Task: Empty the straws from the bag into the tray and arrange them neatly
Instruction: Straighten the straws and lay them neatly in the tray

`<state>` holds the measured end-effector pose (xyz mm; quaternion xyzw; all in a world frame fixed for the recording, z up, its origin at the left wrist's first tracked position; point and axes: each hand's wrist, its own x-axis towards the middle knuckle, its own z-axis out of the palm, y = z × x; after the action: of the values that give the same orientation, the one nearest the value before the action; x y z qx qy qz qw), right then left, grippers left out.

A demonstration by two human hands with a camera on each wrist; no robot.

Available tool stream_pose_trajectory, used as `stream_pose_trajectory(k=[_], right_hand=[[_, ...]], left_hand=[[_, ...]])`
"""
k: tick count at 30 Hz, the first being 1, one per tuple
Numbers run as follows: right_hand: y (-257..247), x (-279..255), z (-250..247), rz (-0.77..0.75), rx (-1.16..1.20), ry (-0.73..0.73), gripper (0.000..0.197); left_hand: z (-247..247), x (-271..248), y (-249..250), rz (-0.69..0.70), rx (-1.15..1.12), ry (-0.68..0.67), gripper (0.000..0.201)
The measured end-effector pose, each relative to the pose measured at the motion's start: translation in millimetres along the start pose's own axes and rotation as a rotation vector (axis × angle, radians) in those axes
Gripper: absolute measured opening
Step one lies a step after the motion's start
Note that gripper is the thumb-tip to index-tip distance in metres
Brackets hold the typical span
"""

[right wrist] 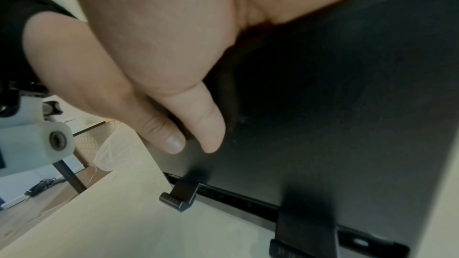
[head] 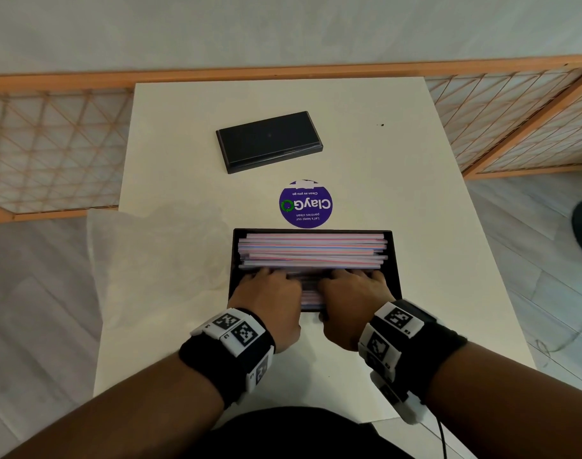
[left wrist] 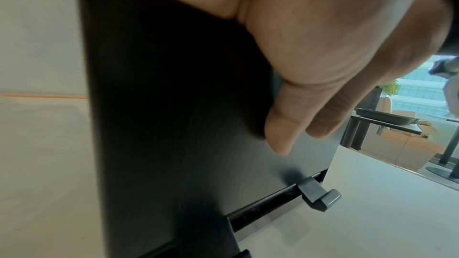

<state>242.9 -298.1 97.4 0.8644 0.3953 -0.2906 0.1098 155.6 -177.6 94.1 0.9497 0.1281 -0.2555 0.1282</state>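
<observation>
Both hands, left hand [head: 269, 293] and right hand [head: 352, 293], lie with fingers flat, pressing the straws [head: 312, 250] in the black tray [head: 395, 260]; pushing unevenly could skew the straws beyond the fingers.

Your black tray [head: 394, 260] sits on the white table near you, filled with pink-and-blue striped straws [head: 312, 248] lying lengthwise, side to side, roughly parallel in a stack. The clear, crumpled bag [head: 157, 246] lies flat just left of the tray.
</observation>
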Motion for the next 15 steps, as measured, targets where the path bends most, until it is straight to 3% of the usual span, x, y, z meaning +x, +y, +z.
stream_pose_trajectory(k=[7,13,15], right_hand=[[0.9,3.3,0.3,-0.014,-0.013,-0.007,0.025],[0.8,3.5,4.2,-0.032,-0.012,0.032,0.041],[0.5,3.4,4.1,-0.053,0.005,0.040,0.037]], left_hand=[[-4.4,2.0,0.8,-0.022,-0.030,-0.061,0.031],[-6.2,-5.9,1.5,0.071,-0.018,0.086,0.037],[-5.6,-4.4,-1.4,0.086,-0.089,0.058,0.033]])
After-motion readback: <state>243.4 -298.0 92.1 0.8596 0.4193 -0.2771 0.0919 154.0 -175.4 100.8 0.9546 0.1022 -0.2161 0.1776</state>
